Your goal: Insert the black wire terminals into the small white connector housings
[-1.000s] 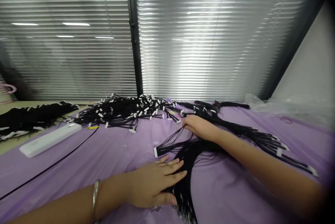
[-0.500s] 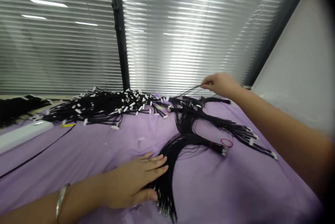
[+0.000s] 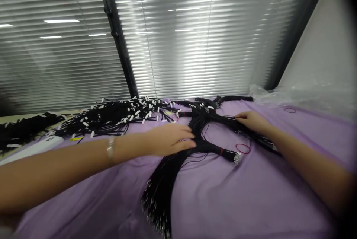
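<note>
My left hand (image 3: 170, 139) lies flat with fingers stretched out on a thick bundle of black wires (image 3: 164, 179) that curves across the purple cloth (image 3: 237, 201). A silver bracelet (image 3: 111, 148) sits on that wrist. My right hand (image 3: 252, 120) rests on a second spread of black wires (image 3: 220, 118) further back, fingers curled and pinching a few strands. A red-banded end of the near bundle (image 3: 228, 153) points right, close to a red rubber band (image 3: 243, 148).
A large heap of black wires with white tags (image 3: 117, 114) lies at the back left, another dark pile (image 3: 22, 129) further left. A white bar (image 3: 30, 149) lies at the left. Crumpled clear plastic (image 3: 301, 97) sits at the back right. Window blinds rise behind the table.
My right hand came down from its raised position to the far wires. My left hand slid forward along the near bundle, away from its metal-tipped end.
</note>
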`<action>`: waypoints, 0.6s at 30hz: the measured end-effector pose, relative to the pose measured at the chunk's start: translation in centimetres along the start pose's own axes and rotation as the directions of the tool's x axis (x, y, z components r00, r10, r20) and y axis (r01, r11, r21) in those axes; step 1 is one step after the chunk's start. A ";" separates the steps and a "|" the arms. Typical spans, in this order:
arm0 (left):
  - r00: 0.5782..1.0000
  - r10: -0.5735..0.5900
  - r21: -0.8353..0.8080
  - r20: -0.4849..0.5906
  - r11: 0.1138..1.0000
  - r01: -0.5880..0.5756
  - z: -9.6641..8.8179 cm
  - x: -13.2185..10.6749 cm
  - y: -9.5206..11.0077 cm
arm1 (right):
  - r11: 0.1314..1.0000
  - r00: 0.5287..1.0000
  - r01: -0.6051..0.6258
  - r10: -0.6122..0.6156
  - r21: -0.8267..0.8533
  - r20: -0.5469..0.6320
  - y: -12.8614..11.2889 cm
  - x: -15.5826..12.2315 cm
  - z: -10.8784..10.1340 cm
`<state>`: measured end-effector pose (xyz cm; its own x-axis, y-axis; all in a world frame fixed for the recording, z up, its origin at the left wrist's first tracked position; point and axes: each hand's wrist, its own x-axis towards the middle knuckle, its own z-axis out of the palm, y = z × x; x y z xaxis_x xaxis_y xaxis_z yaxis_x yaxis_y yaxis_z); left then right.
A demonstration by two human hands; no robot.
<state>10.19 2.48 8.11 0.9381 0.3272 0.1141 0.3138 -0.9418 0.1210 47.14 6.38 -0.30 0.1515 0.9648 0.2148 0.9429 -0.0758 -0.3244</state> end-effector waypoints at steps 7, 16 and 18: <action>0.888 -0.093 -0.341 0.450 0.901 0.267 -0.1 8.9 -1.8 | 0.996 0.997 0.076 -0.075 -0.051 0.019 -0.1 -0.8 -0.1; 0.946 -0.283 -0.449 0.160 0.832 0.325 0.7 2.7 -4.7 | 0.990 0.993 0.110 -0.106 -0.093 0.047 0.6 -0.7 -0.1; 0.964 -0.250 -0.326 0.088 0.907 0.265 2.1 1.3 -4.0 | 0.988 0.991 0.132 -0.130 -0.084 0.036 0.5 -0.8 -0.1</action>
<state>10.50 6.50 5.68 0.8393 0.5437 -0.0070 0.4850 -0.7426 0.4619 47.47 5.52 -0.55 0.0171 0.9749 0.2220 0.9761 0.0318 -0.2150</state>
